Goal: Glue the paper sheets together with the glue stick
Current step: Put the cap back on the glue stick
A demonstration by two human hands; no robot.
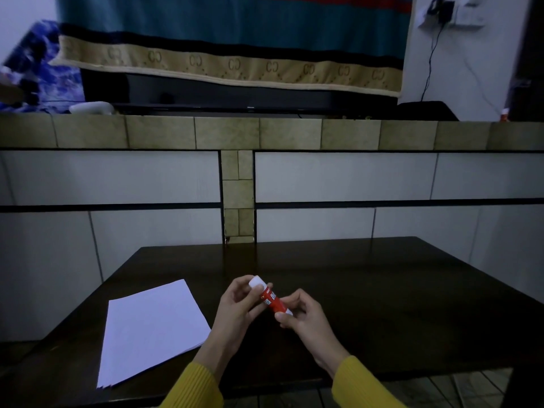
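A red glue stick [270,299] with a white cap is held tilted above the dark table, between both hands. My left hand [238,304] pinches the white cap end, thumb on the cap. My right hand [303,315] grips the lower white base end. The cap sits on the stick. A stack of white paper sheets [150,328] lies flat on the table to the left of my hands, its lower edges slightly fanned.
The dark wooden table [368,290] stands against a tiled wall [338,178] with a ledge above. The table's front edge runs just under my yellow sleeves. Tiled floor shows at the lower right.
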